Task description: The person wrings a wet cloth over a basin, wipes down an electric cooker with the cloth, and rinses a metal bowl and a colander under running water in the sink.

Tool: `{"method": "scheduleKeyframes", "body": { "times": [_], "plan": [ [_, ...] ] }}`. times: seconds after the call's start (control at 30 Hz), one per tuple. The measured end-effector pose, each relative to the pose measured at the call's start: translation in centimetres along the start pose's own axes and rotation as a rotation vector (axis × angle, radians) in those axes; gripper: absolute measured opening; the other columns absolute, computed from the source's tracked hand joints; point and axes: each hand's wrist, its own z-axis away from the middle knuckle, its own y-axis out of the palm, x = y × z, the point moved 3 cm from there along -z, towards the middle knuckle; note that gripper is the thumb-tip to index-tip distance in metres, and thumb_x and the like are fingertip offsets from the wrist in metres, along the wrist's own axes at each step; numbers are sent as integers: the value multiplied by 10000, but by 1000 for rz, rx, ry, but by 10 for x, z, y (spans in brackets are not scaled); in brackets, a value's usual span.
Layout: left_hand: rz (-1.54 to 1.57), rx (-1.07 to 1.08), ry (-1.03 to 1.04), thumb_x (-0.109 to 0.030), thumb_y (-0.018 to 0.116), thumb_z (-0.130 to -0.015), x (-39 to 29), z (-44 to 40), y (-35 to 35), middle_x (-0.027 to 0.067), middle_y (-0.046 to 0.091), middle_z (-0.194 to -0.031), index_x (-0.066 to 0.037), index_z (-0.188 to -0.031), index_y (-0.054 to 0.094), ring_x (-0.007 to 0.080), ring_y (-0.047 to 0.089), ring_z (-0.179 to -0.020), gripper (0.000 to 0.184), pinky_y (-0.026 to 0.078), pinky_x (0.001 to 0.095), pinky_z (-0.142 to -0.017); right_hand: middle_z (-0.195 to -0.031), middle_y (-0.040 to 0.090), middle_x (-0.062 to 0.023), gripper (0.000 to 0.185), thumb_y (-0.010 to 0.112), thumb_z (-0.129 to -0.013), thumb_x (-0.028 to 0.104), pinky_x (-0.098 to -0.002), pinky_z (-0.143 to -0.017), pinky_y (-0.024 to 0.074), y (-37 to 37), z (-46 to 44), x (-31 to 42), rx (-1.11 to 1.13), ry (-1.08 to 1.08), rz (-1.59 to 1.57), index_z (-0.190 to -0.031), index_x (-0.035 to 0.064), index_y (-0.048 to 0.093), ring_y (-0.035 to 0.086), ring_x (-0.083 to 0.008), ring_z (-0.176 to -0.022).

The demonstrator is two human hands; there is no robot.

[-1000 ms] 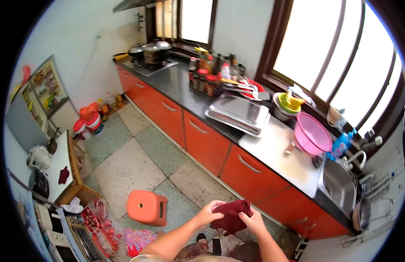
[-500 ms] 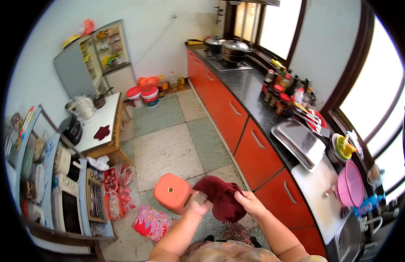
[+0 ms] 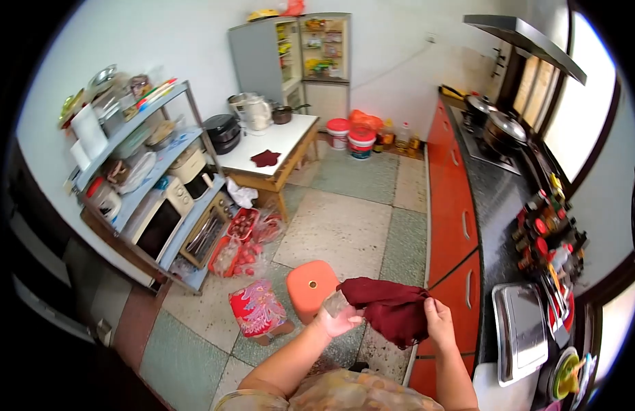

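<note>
A dark maroon cloth (image 3: 393,308) is stretched out in front of my body, its folds hanging between my two hands. My right hand (image 3: 441,325) pinches its right end, thumb on top. At the cloth's left end, my left hand (image 3: 339,320) is closed on the edge with the palm turned up. A small greyish patch covers the fingers there, and I cannot make out what it is. Just beyond my left hand stands a coral plastic stool (image 3: 312,284). Left of it is a low stool with a red patterned cover (image 3: 257,308).
A white-topped table (image 3: 300,133) bears a second maroon cloth (image 3: 265,158), a kettle and pots. A blue shelf rack (image 3: 163,161) stands at left, with bags of produce (image 3: 245,257) on the floor beside it. Red cabinets (image 3: 454,274) run along the right under a black counter.
My view has swung left, bringing the whole shelf rack in. The cloth is now spread wider between my hands, where before it hung more bunched.
</note>
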Motion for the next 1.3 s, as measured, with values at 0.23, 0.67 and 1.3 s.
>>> {"method": "scheduleKeyframes", "body": {
  "times": [0.23, 0.67, 1.3],
  "plan": [
    [-328, -434, 162, -296, 391, -910, 37, -26, -34, 81, 468, -1271, -46, -1238, 435, 224, 474, -1131, 415, 366, 376, -979, -867, 610, -79, 452, 453, -914, 343, -278, -746, 448, 26, -42, -3, 242, -7, 624, -990, -87, 571, 534, -143, -791],
    [-416, -171, 166, -252, 445, -906, -43, -24, -4, 94, 498, -1224, -27, -1218, 447, 206, 503, -1093, 385, 391, 351, -954, -903, 618, -65, 363, 470, -911, 278, -266, -749, 449, 105, -77, 18, 173, 16, 210, -1005, -54, 584, 553, -127, -804],
    [-858, -357, 55, -79, 626, -789, -103, -33, 4, 63, 503, -1217, -30, -1227, 457, 168, 496, -1072, 472, 404, 308, -906, -911, 606, -41, 394, 419, -927, 356, -295, -750, 452, 76, -112, -16, -23, 193, -159, -974, -6, 568, 568, -145, -828]
  ]
}}
